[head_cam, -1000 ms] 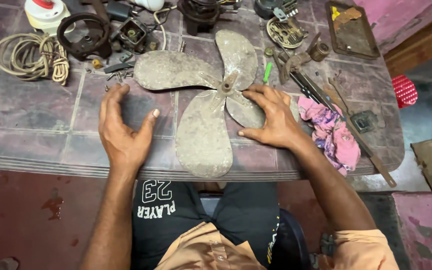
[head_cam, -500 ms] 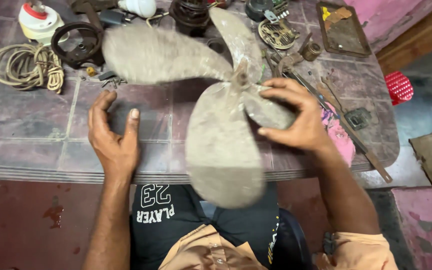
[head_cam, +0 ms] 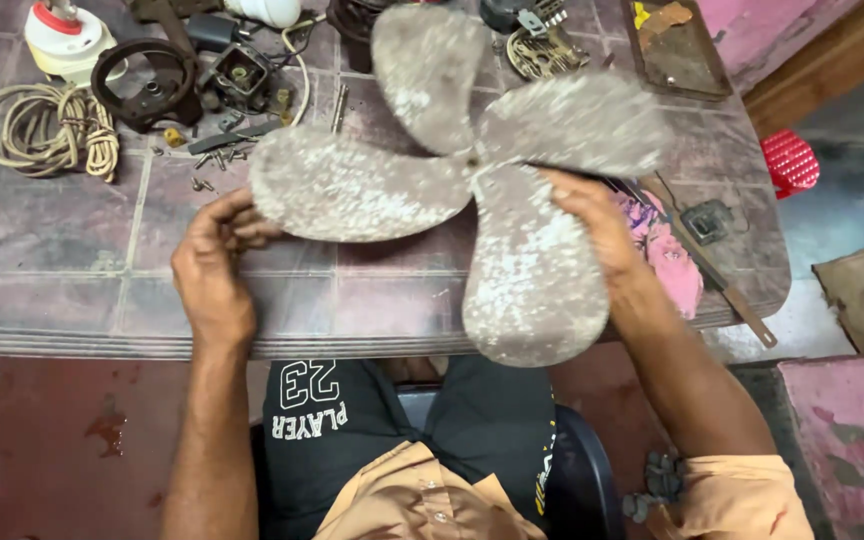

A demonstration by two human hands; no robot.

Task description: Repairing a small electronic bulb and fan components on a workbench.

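Note:
A worn grey metal fan blade [head_cam: 472, 190] with several broad paddles is lifted off the tiled table [head_cam: 72, 290]. My right hand [head_cam: 592, 225] grips it from behind, between the right and lower paddles near the hub. At the outer edge of the left paddle, my left hand [head_cam: 214, 262] has its fingers curled on the rim. The blade is blurred from motion and hides the middle of the table.
A coil of pale cord [head_cam: 42, 125], a white and red spool [head_cam: 67, 38], a dark ring part [head_cam: 144, 82], loose screws [head_cam: 207, 160] and small motor parts lie at the back left. A rusty tray [head_cam: 677, 45], a pink cloth [head_cam: 667, 255] and a long tool [head_cam: 722, 285] lie at right.
The blade lay flat on the table, then my right hand tilted it up. It has since turned, and my left hand has come off the table onto its left paddle.

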